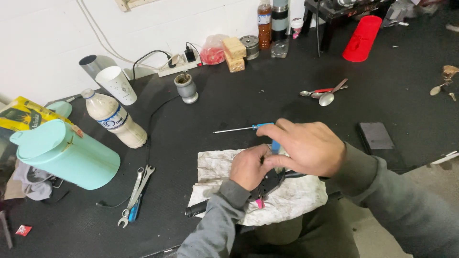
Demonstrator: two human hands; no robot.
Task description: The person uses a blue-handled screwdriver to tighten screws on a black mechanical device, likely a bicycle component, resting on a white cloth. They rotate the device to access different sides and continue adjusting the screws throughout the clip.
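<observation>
A black tool with a dark handle [198,208] is held down on a stained white cloth [291,198] at lower centre of the frame, on the black counter [229,102]. The left hand [248,167] is curled around it, fingers pressed together; the right hand [306,145] is arched above, fingers pinching a blue piece [275,145]. A blue-handled screwdriver [244,128] lies just beyond. At left, a labelled plastic bottle [114,119], a turquoise jug [64,155] and a yellow packet [21,114] are seen.

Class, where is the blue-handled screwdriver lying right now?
The screwdriver lies on the black table just beyond the white rag, its handle by the right hand.
</observation>
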